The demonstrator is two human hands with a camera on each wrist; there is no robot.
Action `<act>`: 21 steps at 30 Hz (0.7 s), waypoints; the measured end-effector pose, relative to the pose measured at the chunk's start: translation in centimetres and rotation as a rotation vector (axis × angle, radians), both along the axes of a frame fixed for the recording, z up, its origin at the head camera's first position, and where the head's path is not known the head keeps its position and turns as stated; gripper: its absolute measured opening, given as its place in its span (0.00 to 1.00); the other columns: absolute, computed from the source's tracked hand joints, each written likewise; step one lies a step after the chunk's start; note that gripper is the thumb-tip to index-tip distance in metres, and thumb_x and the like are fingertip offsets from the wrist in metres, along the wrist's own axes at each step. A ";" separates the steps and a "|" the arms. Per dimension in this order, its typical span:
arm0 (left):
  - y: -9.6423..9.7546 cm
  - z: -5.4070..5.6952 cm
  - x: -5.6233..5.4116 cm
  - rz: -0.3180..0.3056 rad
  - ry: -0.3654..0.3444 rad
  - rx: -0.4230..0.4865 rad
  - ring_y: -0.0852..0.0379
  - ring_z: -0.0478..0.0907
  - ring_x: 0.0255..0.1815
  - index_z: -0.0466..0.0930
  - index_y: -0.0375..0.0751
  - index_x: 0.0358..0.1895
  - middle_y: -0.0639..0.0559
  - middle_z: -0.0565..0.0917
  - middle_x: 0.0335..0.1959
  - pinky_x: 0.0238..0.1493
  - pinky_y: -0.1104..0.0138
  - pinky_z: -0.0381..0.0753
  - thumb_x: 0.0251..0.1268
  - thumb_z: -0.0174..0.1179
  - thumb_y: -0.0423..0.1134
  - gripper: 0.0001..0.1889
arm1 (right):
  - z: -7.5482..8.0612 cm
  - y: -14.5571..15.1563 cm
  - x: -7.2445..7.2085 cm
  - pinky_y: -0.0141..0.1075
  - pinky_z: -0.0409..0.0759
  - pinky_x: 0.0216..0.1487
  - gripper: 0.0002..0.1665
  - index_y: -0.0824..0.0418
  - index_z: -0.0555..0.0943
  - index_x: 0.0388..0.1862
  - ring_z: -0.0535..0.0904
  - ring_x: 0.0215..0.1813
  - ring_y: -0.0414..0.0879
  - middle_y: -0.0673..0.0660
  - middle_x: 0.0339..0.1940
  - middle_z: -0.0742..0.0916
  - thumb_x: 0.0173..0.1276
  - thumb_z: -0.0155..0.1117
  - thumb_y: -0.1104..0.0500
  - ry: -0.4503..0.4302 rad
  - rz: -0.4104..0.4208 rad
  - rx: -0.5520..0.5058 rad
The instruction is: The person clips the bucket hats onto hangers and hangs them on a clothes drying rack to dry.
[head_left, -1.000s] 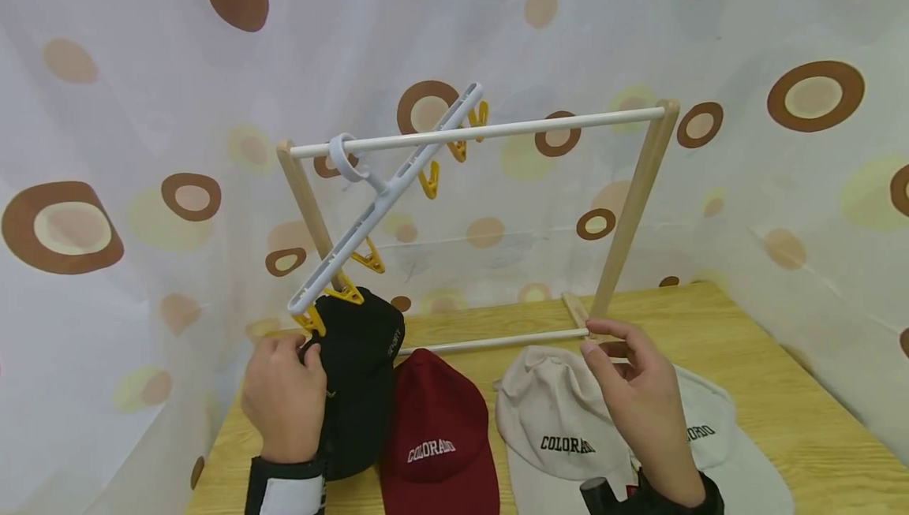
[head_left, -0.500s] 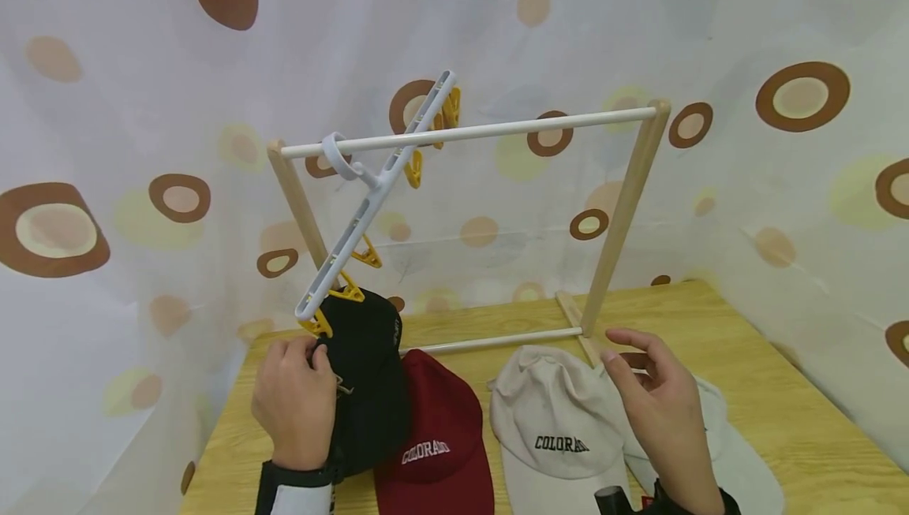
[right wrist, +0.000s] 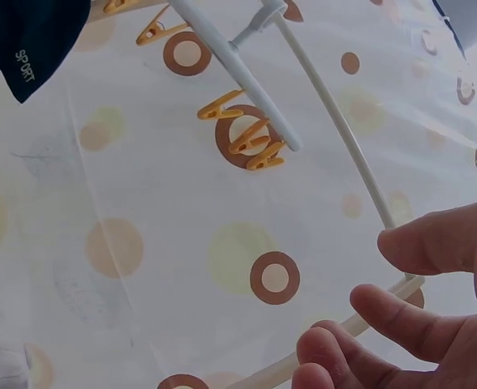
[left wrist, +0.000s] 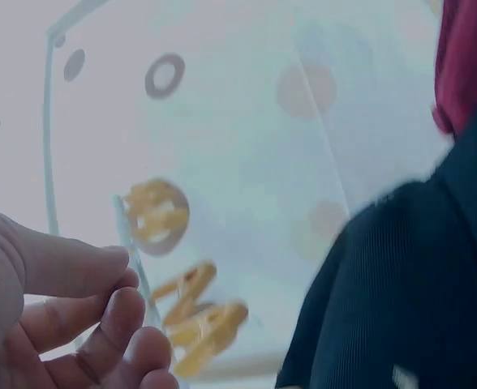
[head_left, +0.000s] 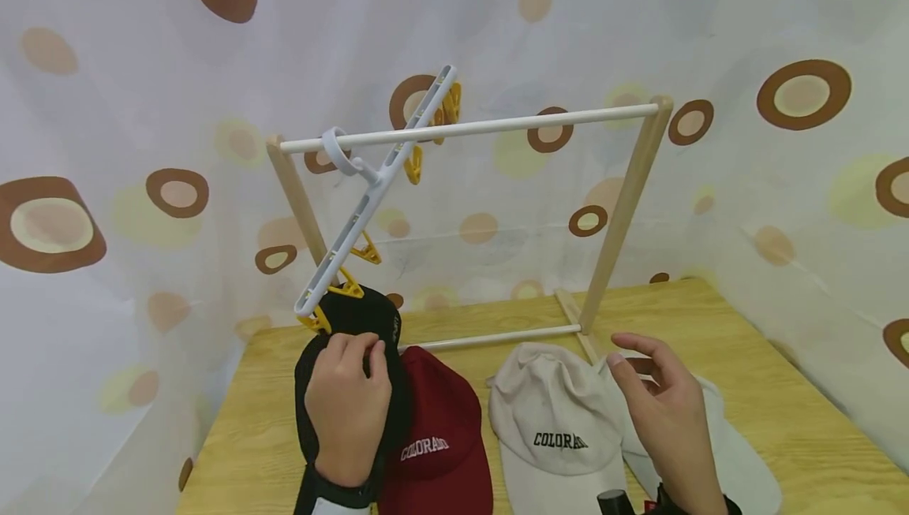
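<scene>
My left hand [head_left: 348, 408] is in front of a black cap [head_left: 372, 314], fingers loosely curled and thumb near the fingertips. In the left wrist view nothing shows in this hand, and the cap [left wrist: 384, 300] stands apart to its right. The cap is at the low near end of a pale clip hanger [head_left: 355, 223], by its yellow clips [head_left: 348, 286]; their bite is too small to make out. The hanger's ring hook loops over a white rail [head_left: 497, 127]. Above the pale caps, my right hand [head_left: 660, 404] holds nothing, thumb and fingers apart.
A red cap [head_left: 440, 420], a beige cap [head_left: 554, 397] and a paler cap [head_left: 738, 444] lie on the wooden table [head_left: 710, 326]. Wooden posts [head_left: 625, 219] carry the rail, with a lower bar [head_left: 497, 338] near the table. A spotted sheet [head_left: 483, 18] hangs behind.
My left hand has moved right, from the clip at the hanger's near end to in front of the black cap. The hanger has swung slightly. Earlier, my right hand drew back a little rightward.
</scene>
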State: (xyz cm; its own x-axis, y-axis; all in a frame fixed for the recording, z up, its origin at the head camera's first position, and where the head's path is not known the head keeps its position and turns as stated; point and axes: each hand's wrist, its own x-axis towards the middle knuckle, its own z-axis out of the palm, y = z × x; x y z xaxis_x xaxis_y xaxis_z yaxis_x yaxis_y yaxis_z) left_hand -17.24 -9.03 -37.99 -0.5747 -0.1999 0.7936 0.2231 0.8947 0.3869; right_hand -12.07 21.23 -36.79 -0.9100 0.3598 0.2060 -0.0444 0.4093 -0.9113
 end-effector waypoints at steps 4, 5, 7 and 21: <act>1.5 -0.5 0.0 -0.031 -0.062 -0.004 0.48 0.81 0.31 0.88 0.38 0.36 0.44 0.85 0.31 0.32 0.55 0.82 0.55 0.71 0.34 0.06 | -0.1 -0.1 0.1 0.29 0.75 0.40 0.19 0.52 0.78 0.60 0.79 0.44 0.28 0.32 0.43 0.83 0.73 0.60 0.49 0.004 -0.004 0.006; 1.9 -0.6 0.1 -0.041 -0.077 -0.005 0.48 0.81 0.31 0.88 0.38 0.36 0.45 0.85 0.31 0.33 0.56 0.83 0.56 0.71 0.35 0.06 | -0.1 0.0 0.1 0.28 0.75 0.40 0.19 0.51 0.77 0.60 0.79 0.44 0.28 0.32 0.43 0.83 0.73 0.60 0.49 0.000 -0.008 0.011; 2.5 -0.8 0.1 -0.062 -0.100 -0.006 0.50 0.80 0.31 0.87 0.39 0.36 0.46 0.85 0.31 0.33 0.57 0.83 0.57 0.70 0.36 0.06 | -0.1 0.2 0.1 0.28 0.75 0.41 0.19 0.51 0.77 0.60 0.79 0.45 0.27 0.31 0.43 0.83 0.73 0.60 0.48 -0.009 -0.016 0.015; 4.0 -4.3 -1.3 -0.117 -0.405 0.053 0.51 0.80 0.29 0.87 0.42 0.31 0.48 0.83 0.28 0.32 0.58 0.80 0.58 0.69 0.39 0.04 | -1.2 1.3 0.8 0.26 0.75 0.40 0.18 0.52 0.78 0.59 0.79 0.43 0.26 0.29 0.46 0.80 0.73 0.61 0.50 -0.020 -0.081 -0.002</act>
State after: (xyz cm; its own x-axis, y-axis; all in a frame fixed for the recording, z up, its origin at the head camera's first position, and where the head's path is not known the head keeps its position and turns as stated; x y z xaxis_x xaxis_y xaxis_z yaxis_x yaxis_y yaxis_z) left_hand -18.58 -5.03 -42.34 -0.8592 -0.1489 0.4895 0.1429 0.8488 0.5091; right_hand -11.31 22.50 -38.02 -0.8818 0.4330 0.1871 0.0075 0.4094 -0.9123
